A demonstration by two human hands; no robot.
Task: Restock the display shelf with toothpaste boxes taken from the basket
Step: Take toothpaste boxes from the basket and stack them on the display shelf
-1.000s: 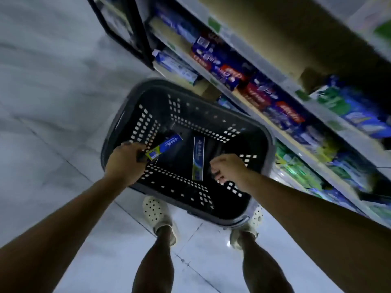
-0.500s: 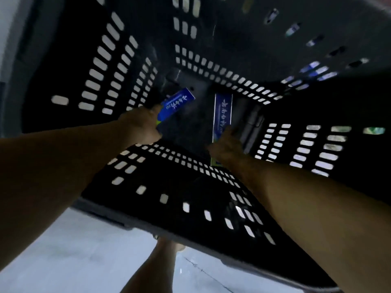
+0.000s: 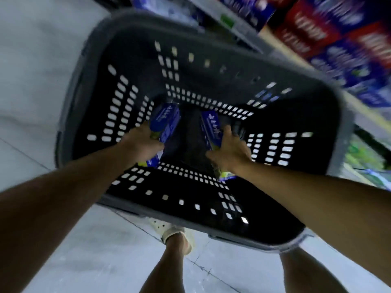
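A dark grey perforated basket (image 3: 88,66) stands on the floor below me, with both my arms reaching into it. My left hand (image 3: 142,142) is shut on a blue toothpaste box (image 3: 167,121) with a yellow-green end, held tilted near the basket's bottom left. My right hand (image 3: 230,152) is shut on a second blue toothpaste box (image 3: 211,125), its lower end sticking out under my wrist. The display shelf (image 3: 330,37) runs along the upper right, packed with red and blue boxes, blurred.
Pale tiled floor (image 3: 38,60) lies left of and behind the basket. My legs and a white perforated shoe (image 3: 167,228) stand close under the basket's near rim. Lower shelf levels with green packs (image 3: 364,157) sit at the right edge.
My right hand has closed on the second box and lifted it off the basket floor. The left box has risen too. The view has pulled back, so the rim and shelf show again.
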